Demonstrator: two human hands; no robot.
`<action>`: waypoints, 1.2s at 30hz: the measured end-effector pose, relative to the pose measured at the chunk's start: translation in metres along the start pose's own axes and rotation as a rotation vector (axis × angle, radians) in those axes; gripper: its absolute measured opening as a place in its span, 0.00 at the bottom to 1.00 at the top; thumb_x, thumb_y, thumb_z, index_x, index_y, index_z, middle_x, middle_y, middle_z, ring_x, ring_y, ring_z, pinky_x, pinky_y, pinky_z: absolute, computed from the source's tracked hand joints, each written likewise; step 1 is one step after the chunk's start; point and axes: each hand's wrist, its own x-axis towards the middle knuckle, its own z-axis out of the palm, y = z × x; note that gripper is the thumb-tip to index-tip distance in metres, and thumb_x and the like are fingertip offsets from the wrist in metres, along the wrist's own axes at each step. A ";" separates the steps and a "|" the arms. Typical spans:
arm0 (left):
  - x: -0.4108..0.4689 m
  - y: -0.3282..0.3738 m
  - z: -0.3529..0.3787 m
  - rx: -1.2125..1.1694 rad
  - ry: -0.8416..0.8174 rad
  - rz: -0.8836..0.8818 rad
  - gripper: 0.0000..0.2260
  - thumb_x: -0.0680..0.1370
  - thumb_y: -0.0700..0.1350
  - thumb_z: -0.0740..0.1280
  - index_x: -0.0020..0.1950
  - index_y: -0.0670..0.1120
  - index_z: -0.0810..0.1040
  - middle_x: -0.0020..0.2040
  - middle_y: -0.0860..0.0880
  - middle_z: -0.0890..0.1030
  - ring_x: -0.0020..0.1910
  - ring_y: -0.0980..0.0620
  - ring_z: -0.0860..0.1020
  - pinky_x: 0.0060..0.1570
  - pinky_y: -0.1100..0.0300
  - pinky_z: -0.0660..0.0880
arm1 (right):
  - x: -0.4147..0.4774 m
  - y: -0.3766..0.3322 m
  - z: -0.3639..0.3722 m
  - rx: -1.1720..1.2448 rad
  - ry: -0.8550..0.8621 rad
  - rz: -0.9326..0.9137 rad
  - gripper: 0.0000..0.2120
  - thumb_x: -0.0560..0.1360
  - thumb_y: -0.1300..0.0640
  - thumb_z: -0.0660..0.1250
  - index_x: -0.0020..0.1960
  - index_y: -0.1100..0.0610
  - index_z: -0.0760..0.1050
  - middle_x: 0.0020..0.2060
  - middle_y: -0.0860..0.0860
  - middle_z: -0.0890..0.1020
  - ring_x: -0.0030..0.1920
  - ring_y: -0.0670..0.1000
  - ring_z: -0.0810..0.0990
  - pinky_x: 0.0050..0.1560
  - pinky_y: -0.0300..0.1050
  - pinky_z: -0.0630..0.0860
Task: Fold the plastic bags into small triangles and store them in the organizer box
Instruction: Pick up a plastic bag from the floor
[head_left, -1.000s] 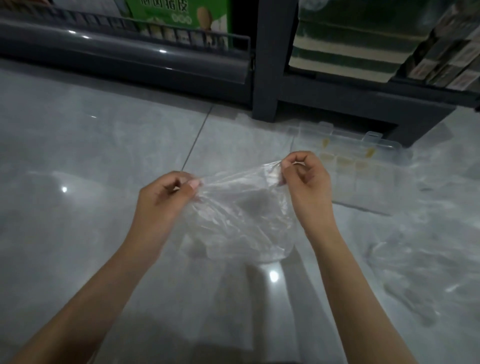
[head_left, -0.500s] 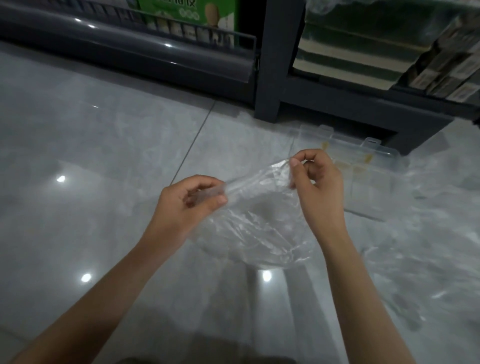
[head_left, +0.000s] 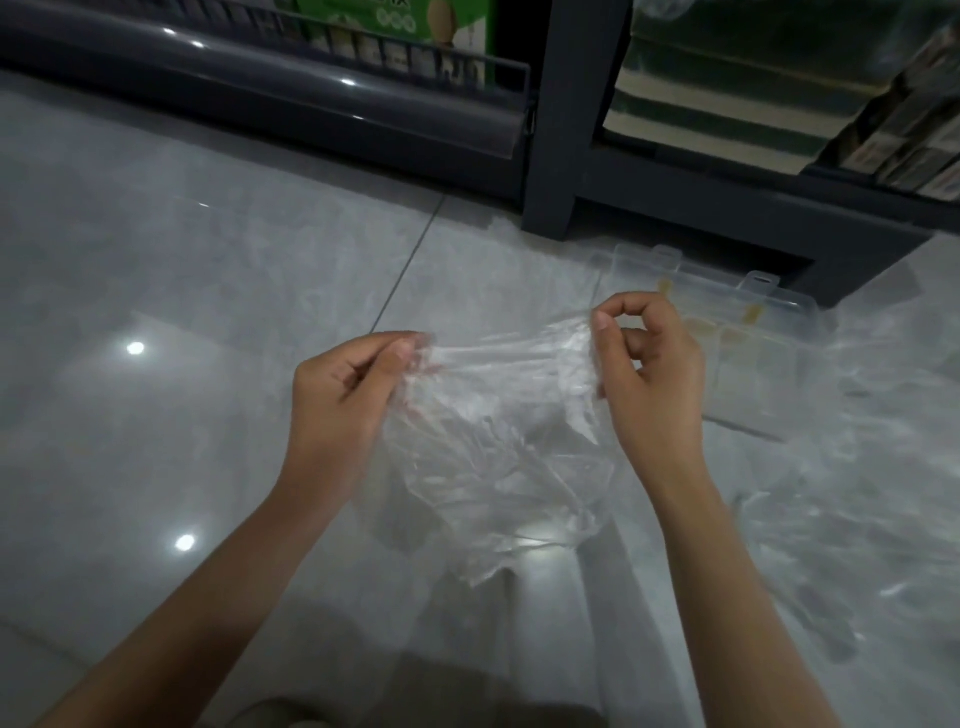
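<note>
Bag (head_left: 498, 457) (clear), organizer box (head_left: 748, 338) beyond, shelving (head_left: 550, 130)

Glossy grey tiled floor (head_left: 208, 270), grout line running toward 1 o'clock, bright light spots at 9 and 8 o'clock. Dark shelf unit (head_left: 550, 156) across 12 o'clock, upright post on floor. Green carton (head_left: 395, 21) behind wire rail at 11 o'clock. Stacked boxes (head_left: 904, 140) on shelf at 2 o'clock, labels unreadable.
</note>
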 end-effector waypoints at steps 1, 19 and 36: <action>0.000 0.000 -0.001 0.022 0.018 0.032 0.09 0.80 0.38 0.64 0.50 0.48 0.83 0.41 0.52 0.85 0.38 0.56 0.80 0.38 0.65 0.76 | 0.000 -0.001 0.000 -0.001 -0.009 -0.001 0.09 0.80 0.59 0.63 0.44 0.46 0.72 0.24 0.52 0.72 0.24 0.51 0.70 0.29 0.51 0.71; 0.029 -0.045 -0.004 -0.234 0.298 -0.551 0.09 0.82 0.44 0.61 0.53 0.46 0.81 0.32 0.56 0.81 0.31 0.62 0.79 0.39 0.66 0.79 | -0.005 0.020 0.004 -0.002 -0.140 -0.024 0.05 0.78 0.61 0.65 0.48 0.52 0.74 0.39 0.44 0.79 0.41 0.44 0.79 0.43 0.38 0.74; 0.007 -0.063 -0.010 -0.363 0.243 -0.658 0.19 0.85 0.49 0.52 0.66 0.41 0.75 0.50 0.49 0.83 0.45 0.56 0.84 0.46 0.63 0.80 | -0.049 0.086 0.062 -0.099 -0.574 -0.001 0.20 0.64 0.43 0.71 0.54 0.43 0.74 0.56 0.48 0.75 0.58 0.45 0.73 0.60 0.31 0.66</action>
